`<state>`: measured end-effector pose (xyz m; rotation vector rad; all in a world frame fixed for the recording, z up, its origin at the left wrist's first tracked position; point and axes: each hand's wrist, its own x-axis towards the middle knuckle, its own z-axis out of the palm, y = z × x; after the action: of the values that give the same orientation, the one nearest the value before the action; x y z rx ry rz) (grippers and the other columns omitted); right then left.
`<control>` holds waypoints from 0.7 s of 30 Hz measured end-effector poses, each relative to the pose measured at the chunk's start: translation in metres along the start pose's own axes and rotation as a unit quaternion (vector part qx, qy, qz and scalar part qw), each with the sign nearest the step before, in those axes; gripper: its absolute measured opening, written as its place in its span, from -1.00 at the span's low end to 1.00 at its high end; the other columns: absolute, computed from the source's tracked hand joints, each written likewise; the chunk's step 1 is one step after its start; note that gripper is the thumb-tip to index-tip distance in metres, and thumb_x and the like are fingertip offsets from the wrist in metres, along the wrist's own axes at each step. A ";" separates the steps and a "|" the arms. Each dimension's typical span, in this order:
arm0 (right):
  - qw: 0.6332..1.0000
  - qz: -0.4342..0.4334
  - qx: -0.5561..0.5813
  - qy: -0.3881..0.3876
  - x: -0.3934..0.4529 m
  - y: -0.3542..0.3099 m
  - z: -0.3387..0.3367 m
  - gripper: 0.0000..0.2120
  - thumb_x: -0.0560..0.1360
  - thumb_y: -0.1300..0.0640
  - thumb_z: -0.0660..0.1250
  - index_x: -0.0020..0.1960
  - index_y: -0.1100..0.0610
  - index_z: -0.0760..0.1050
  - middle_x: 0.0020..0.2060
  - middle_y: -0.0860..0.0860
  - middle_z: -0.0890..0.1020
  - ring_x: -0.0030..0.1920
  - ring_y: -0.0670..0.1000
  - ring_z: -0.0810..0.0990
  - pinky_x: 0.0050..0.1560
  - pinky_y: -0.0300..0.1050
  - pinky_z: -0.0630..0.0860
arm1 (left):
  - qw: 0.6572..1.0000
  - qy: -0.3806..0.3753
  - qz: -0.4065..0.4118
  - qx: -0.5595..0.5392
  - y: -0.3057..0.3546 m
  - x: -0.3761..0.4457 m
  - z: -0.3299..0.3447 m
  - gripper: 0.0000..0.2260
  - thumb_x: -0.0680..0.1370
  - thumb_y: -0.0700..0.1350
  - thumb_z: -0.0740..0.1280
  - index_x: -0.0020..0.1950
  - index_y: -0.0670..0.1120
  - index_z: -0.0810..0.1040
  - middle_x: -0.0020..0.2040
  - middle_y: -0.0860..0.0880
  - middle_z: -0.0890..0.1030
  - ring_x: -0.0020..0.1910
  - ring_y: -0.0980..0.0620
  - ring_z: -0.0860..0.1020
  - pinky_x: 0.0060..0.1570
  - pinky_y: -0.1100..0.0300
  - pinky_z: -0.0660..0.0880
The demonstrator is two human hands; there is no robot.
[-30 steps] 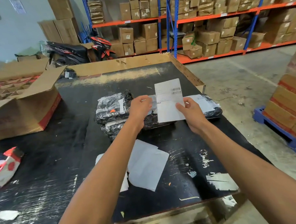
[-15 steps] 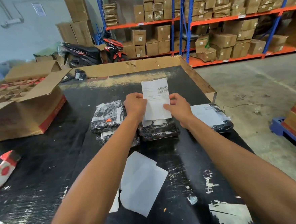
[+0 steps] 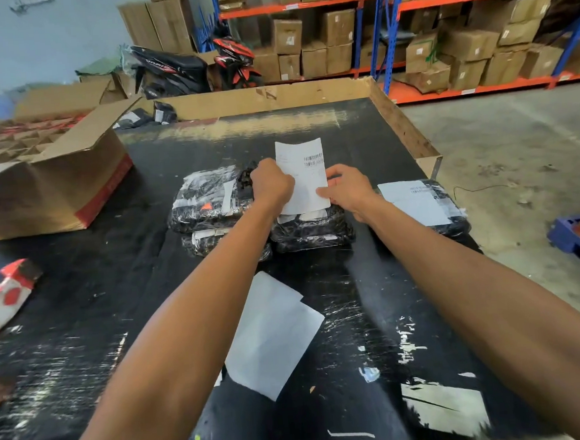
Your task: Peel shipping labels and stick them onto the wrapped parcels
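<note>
Where shelving (image 3: 404, 2) rises, parcels (image 3: 211, 197) crowd black table (image 3: 84, 337).

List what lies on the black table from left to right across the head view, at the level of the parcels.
open cardboard box → unlabelled wrapped parcels → left hand → shipping label held by both hands → right hand → labelled parcel

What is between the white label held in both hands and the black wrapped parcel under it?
Nothing visible. The white barcode label, held by the left hand and right hand, hangs directly above the black wrapped parcel.
</note>
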<state>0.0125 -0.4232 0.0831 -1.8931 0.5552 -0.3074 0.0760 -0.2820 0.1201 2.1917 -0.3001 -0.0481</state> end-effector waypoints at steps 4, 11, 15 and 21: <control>1.000 -0.006 -0.017 -0.001 0.000 0.003 0.002 -0.78 0.44 0.19 0.52 -0.07 -0.04 0.52 0.04 0.05 0.66 0.08 0.08 0.66 0.18 0.07 0.61 | 1.000 0.006 -0.002 0.003 -0.003 0.000 0.005 -0.82 0.53 -0.36 0.22 0.07 -0.34 0.56 0.03 -0.23 0.64 -0.18 -0.07 0.54 -0.41 0.16 0.41; 0.999 0.010 -0.013 -0.032 0.005 -0.004 -0.005 -0.75 0.44 0.22 0.53 0.08 0.10 0.56 0.04 0.07 0.68 0.04 0.07 0.68 0.11 0.00 0.65 | 0.999 0.010 0.014 0.041 0.001 0.001 0.002 -0.90 0.51 -0.39 0.20 -0.15 -0.27 0.47 -0.11 -0.21 0.58 -0.30 -0.05 0.47 -0.50 0.19 0.28; 0.998 0.010 -0.047 -0.045 0.001 0.000 -0.005 -0.71 0.44 0.21 0.54 0.12 0.11 0.57 0.06 0.07 0.68 0.02 0.05 0.69 0.12 0.02 0.65 | 0.995 -0.010 0.034 0.094 0.001 -0.005 0.003 -0.87 0.51 -0.40 0.20 -0.20 -0.23 0.39 -0.11 -0.23 0.54 -0.32 -0.05 0.46 -0.48 0.19 0.27; 0.996 -0.037 -0.084 -0.019 -0.007 0.004 -0.004 -0.65 0.43 0.14 0.54 0.19 0.12 0.57 0.07 0.04 0.65 0.05 0.02 0.62 0.14 -0.04 0.60 | 0.992 0.002 0.056 0.113 -0.010 -0.012 0.018 -0.71 0.49 -0.40 0.23 0.21 -0.37 0.43 0.21 -0.34 0.49 0.19 -0.29 0.47 -0.05 0.00 0.38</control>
<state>0.0040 -0.4243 0.0812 -2.0809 0.4985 -0.2804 0.0636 -0.2880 0.1005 2.3934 -0.4437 0.0560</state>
